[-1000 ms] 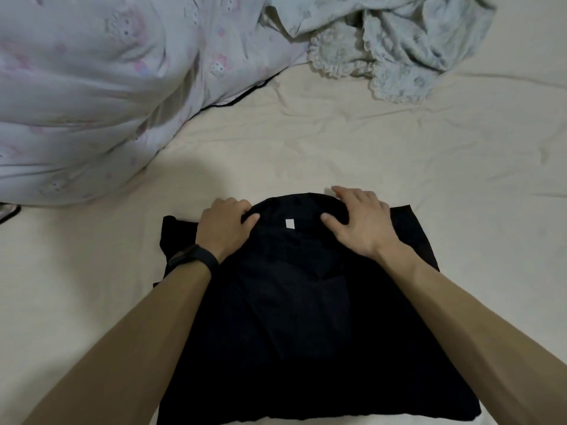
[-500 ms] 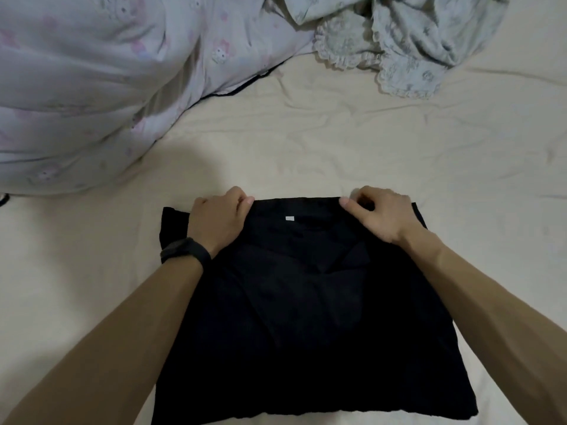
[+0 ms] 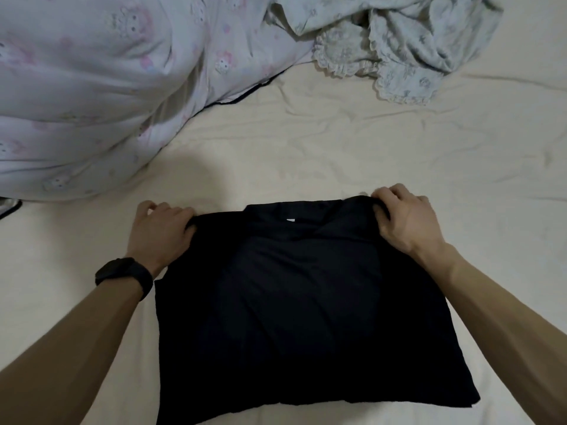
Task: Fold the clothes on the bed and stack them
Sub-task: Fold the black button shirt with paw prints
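Observation:
A black garment (image 3: 303, 308) lies flat on the cream bed sheet (image 3: 368, 148), folded into a rough rectangle, with a small white label near its far edge. My left hand (image 3: 159, 231) grips the far left corner of the garment, fingers curled over the cloth. My right hand (image 3: 405, 219) grips the far right corner the same way. A dark band sits on my left wrist.
A pale quilt (image 3: 101, 87) with pink cartoon prints is heaped at the back left. A crumpled light blue garment (image 3: 408, 41) with frilled edges lies at the back right. Bare sheet stretches to the right and between the black garment and the quilt.
Both hands slid outward from the middle of the garment's far edge to its far corners and now grip them. The far edge lies straighter and flatter.

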A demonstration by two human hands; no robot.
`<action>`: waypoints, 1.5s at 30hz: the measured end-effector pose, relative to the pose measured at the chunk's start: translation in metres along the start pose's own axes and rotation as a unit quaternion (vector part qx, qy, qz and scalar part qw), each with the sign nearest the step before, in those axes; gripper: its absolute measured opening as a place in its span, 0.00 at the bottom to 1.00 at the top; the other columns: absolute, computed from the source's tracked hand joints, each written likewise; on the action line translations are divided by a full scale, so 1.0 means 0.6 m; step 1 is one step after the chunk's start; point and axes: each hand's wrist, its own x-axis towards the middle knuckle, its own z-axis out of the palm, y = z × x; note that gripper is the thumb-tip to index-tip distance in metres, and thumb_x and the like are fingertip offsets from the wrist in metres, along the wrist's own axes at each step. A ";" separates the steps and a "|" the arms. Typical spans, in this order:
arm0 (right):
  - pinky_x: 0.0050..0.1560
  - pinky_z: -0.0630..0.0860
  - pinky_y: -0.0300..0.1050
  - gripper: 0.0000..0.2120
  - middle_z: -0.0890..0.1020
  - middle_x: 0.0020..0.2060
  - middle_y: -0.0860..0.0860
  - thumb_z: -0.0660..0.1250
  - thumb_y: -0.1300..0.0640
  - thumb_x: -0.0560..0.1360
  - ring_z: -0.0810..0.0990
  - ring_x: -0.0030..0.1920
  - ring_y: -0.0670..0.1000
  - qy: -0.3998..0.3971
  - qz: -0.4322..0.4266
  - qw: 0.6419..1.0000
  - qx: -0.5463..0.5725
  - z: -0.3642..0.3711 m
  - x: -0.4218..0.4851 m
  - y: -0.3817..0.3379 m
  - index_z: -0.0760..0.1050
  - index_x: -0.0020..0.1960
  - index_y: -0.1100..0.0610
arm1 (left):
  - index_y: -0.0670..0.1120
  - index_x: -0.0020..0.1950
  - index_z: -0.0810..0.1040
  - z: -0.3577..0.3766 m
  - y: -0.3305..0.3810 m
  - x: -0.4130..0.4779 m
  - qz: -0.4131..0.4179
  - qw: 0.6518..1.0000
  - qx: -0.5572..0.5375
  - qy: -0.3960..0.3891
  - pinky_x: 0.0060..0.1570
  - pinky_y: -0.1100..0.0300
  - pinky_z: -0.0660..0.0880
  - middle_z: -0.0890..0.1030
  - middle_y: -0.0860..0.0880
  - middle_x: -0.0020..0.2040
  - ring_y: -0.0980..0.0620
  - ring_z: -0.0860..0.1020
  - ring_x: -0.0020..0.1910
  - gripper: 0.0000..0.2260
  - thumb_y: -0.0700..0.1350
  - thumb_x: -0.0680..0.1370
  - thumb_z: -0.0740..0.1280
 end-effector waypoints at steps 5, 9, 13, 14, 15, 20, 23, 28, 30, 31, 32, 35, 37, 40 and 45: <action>0.64 0.61 0.55 0.25 0.78 0.61 0.50 0.63 0.50 0.67 0.71 0.64 0.57 0.001 0.020 1.000 0.003 -0.005 -0.003 -0.036 0.76 0.63 0.52 | 0.49 0.66 0.75 -0.006 0.040 0.002 -0.015 0.996 -0.089 0.018 0.67 0.44 0.58 0.79 0.47 0.60 0.44 0.74 0.63 0.23 0.52 0.71 0.62; 0.65 0.61 0.56 0.30 0.78 0.63 0.46 0.62 0.46 0.65 0.69 0.67 0.54 -0.015 -0.085 0.996 -0.003 -0.004 0.003 -0.069 0.74 0.66 0.48 | 0.50 0.65 0.77 -0.018 0.118 0.019 0.075 0.988 -0.119 0.058 0.65 0.46 0.62 0.78 0.49 0.61 0.45 0.76 0.62 0.23 0.55 0.72 0.63; 0.65 0.58 0.56 0.27 0.79 0.62 0.48 0.63 0.43 0.68 0.70 0.66 0.55 -0.092 -0.137 0.982 -0.092 0.003 0.020 -0.081 0.74 0.66 0.48 | 0.49 0.62 0.80 -0.015 0.175 0.032 0.161 0.976 -0.121 0.081 0.61 0.50 0.66 0.81 0.50 0.57 0.47 0.78 0.58 0.19 0.55 0.73 0.70; 0.65 0.58 0.56 0.27 0.79 0.61 0.49 0.64 0.42 0.69 0.71 0.65 0.55 -0.103 -0.142 0.976 -0.126 0.004 0.024 -0.083 0.74 0.66 0.50 | 0.48 0.61 0.80 -0.013 0.183 0.035 0.165 0.977 -0.111 0.077 0.61 0.49 0.66 0.81 0.49 0.55 0.47 0.78 0.57 0.20 0.55 0.73 0.71; 0.66 0.58 0.56 0.27 0.78 0.60 0.50 0.66 0.41 0.70 0.71 0.64 0.55 -0.108 -0.142 0.972 -0.154 0.005 0.026 -0.084 0.73 0.66 0.51 | 0.47 0.61 0.80 -0.012 0.189 0.039 0.162 0.980 -0.099 0.068 0.61 0.49 0.66 0.82 0.49 0.53 0.46 0.79 0.56 0.20 0.55 0.73 0.71; 0.60 0.60 0.53 0.20 0.80 0.50 0.49 0.68 0.41 0.72 0.75 0.54 0.55 -0.095 -0.139 0.970 -0.177 0.004 0.029 -0.091 0.70 0.55 0.54 | 0.50 0.60 0.80 -0.014 0.201 0.058 0.108 0.990 -0.085 0.020 0.62 0.52 0.60 0.82 0.52 0.51 0.48 0.76 0.55 0.18 0.61 0.77 0.66; 0.58 0.61 0.53 0.18 0.80 0.45 0.48 0.68 0.43 0.72 0.76 0.50 0.55 -0.097 -0.144 0.971 -0.164 0.001 0.026 -0.092 0.67 0.53 0.54 | 0.53 0.63 0.78 -0.017 0.201 0.070 0.100 0.991 -0.086 -0.022 0.63 0.52 0.59 0.80 0.53 0.55 0.50 0.74 0.58 0.20 0.62 0.76 0.65; 0.57 0.65 0.51 0.18 0.82 0.48 0.49 0.67 0.53 0.74 0.80 0.49 0.57 -0.157 -0.126 0.976 -0.081 -0.005 0.029 -0.093 0.66 0.59 0.54 | 0.56 0.54 0.76 -0.028 0.201 0.089 0.094 0.978 -0.160 -0.092 0.63 0.53 0.59 0.76 0.56 0.47 0.51 0.73 0.57 0.12 0.59 0.75 0.66; 0.60 0.68 0.51 0.19 0.84 0.54 0.47 0.66 0.58 0.74 0.81 0.54 0.56 -0.186 -0.096 0.978 0.008 -0.009 0.031 -0.091 0.68 0.63 0.53 | 0.57 0.51 0.73 -0.035 0.203 0.092 0.079 0.971 -0.196 -0.115 0.61 0.55 0.58 0.78 0.56 0.42 0.51 0.74 0.52 0.08 0.58 0.76 0.65; 0.59 0.70 0.50 0.19 0.84 0.54 0.44 0.65 0.62 0.73 0.80 0.54 0.55 -0.171 -0.082 0.979 0.080 -0.011 0.030 -0.090 0.70 0.63 0.52 | 0.57 0.51 0.73 -0.038 0.203 0.093 0.070 0.968 -0.213 -0.116 0.61 0.56 0.57 0.79 0.56 0.41 0.51 0.76 0.50 0.07 0.57 0.77 0.65; 0.56 0.71 0.48 0.20 0.84 0.52 0.40 0.64 0.65 0.72 0.79 0.53 0.53 -0.139 -0.072 0.977 0.146 -0.013 0.029 -0.090 0.72 0.61 0.51 | 0.56 0.52 0.74 -0.039 0.204 0.094 0.067 0.967 -0.222 -0.105 0.60 0.57 0.58 0.80 0.55 0.42 0.51 0.77 0.49 0.07 0.56 0.77 0.65; 0.50 0.69 0.41 0.24 0.83 0.48 0.36 0.59 0.70 0.69 0.73 0.54 0.48 -0.083 -0.054 0.973 0.209 -0.015 0.031 -0.087 0.73 0.58 0.48 | 0.51 0.58 0.76 -0.039 0.203 0.094 0.077 0.975 -0.203 -0.039 0.61 0.56 0.61 0.83 0.53 0.49 0.49 0.79 0.51 0.10 0.49 0.78 0.66; 0.55 0.72 0.46 0.25 0.84 0.53 0.41 0.60 0.69 0.69 0.73 0.58 0.52 -0.137 -0.036 0.977 0.161 -0.012 0.035 -0.085 0.72 0.61 0.49 | 0.51 0.61 0.75 -0.038 0.203 0.092 0.075 0.977 -0.196 -0.044 0.62 0.54 0.62 0.82 0.53 0.52 0.49 0.79 0.54 0.12 0.48 0.78 0.67; 0.54 0.73 0.50 0.22 0.82 0.55 0.49 0.69 0.58 0.69 0.77 0.55 0.56 -0.202 0.027 0.973 0.113 -0.007 0.042 -0.083 0.68 0.61 0.49 | 0.52 0.64 0.74 -0.034 0.210 0.089 0.065 0.974 -0.195 -0.098 0.62 0.54 0.60 0.82 0.54 0.50 0.50 0.79 0.55 0.16 0.53 0.77 0.67; 0.47 0.72 0.39 0.18 0.79 0.53 0.41 0.69 0.56 0.72 0.78 0.50 0.47 -0.227 0.021 0.959 0.171 -0.002 0.052 -0.103 0.70 0.58 0.43 | 0.52 0.64 0.74 -0.033 0.217 0.100 0.054 0.971 -0.195 -0.129 0.61 0.55 0.59 0.75 0.58 0.38 0.51 0.76 0.47 0.19 0.59 0.77 0.66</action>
